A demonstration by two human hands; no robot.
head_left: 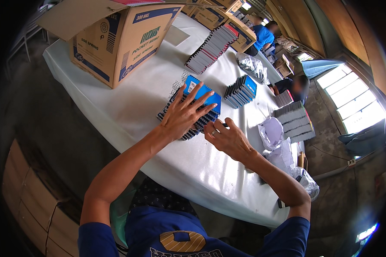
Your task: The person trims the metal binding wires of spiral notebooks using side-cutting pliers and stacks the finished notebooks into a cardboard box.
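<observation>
Atop blue notebooks (217,100), the left hand (183,114) lies, fingers apart. At its four o'clock, the right hand (228,140) pinches a dark rod (225,125).

Fisheye head view is taken from above the near edge of the white-covered table (176,165), close in, aimed down and across it; the window (354,100) beyond the table is caught farther off.

Blue notebook (215,99) partly hidden under left hand (181,113).
</observation>
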